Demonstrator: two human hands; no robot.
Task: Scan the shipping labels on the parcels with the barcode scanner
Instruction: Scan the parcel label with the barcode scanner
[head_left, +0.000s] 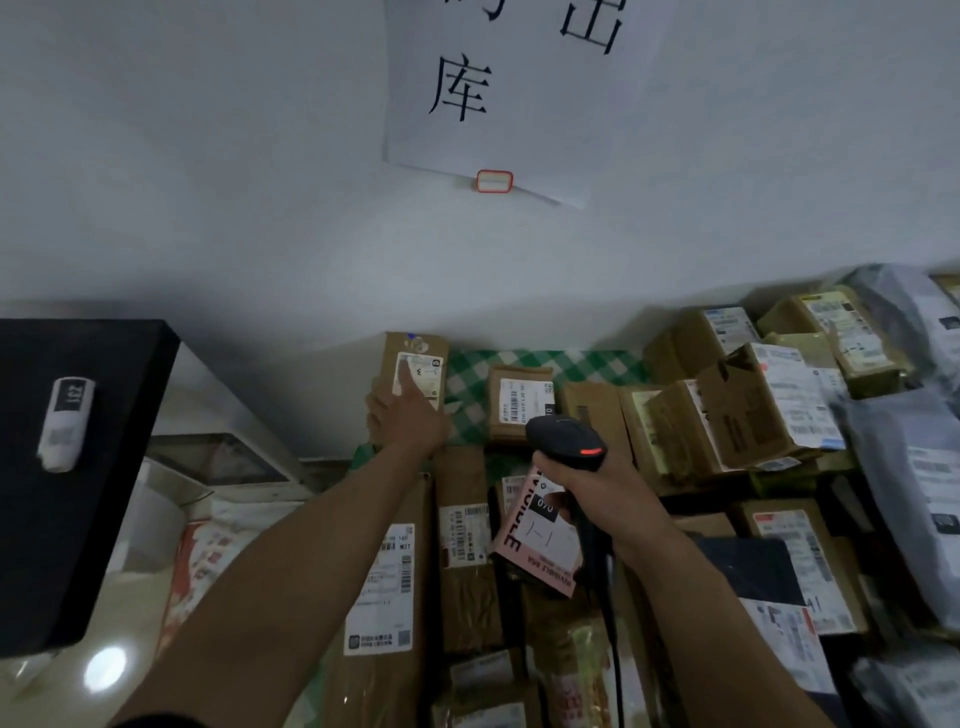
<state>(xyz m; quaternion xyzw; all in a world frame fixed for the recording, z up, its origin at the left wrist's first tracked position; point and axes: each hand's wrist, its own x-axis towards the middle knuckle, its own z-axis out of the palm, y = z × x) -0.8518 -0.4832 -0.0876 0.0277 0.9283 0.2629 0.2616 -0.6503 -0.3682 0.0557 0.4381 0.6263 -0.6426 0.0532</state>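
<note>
A black barcode scanner (566, 439) with a red light on top sits in my right hand (587, 480), which grips its handle; its cable hangs down. The scanner's head points toward a small brown box with a white label (521, 399) on the green checked cloth. My left hand (405, 415) reaches to a tall brown parcel (415, 348) standing against the wall and holds its lower part, a finger lying across its white shipping label (423, 376). A pink box (537, 540) lies just under my right hand.
Many brown cartons with labels pile up at the right (748, 410), with grey mailer bags (924, 467) beyond. More labelled boxes (384, 587) lie under my arms. A black device (62, 467) stands at the left. A paper sign (519, 88) hangs on the wall.
</note>
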